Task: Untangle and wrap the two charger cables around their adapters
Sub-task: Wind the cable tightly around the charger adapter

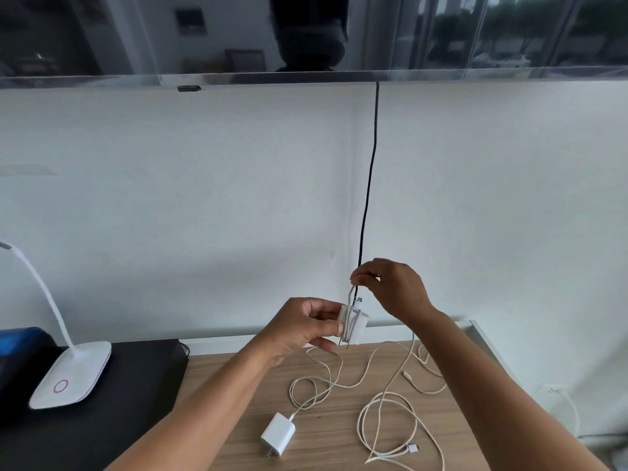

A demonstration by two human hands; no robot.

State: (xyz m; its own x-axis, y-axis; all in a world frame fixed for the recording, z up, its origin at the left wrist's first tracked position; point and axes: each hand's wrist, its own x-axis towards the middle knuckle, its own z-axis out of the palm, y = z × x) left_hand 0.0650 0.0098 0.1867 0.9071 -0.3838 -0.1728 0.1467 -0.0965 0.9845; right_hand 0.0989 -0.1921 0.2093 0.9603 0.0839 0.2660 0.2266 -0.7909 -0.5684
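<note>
My left hand (302, 326) grips a white adapter (354, 323) above the wooden desk, prongs pointing down, with a turn or two of white cable round it. My right hand (394, 288) pinches a loop of that cable just above the adapter. The rest of this cable (396, 379) hangs down to the desk and trails in loose loops. A second white adapter (278, 435) lies flat on the desk near the front, its cable (314, 385) curling away behind it and crossing the other one. A free connector end (414, 448) lies at the front right.
The wooden desk (238, 375) ends at a white wall. A white desk lamp (71, 375) stands on a black surface (136, 385) at the left, beside a blue object (20, 338). A black cord (370, 185) hangs down the wall behind my hands.
</note>
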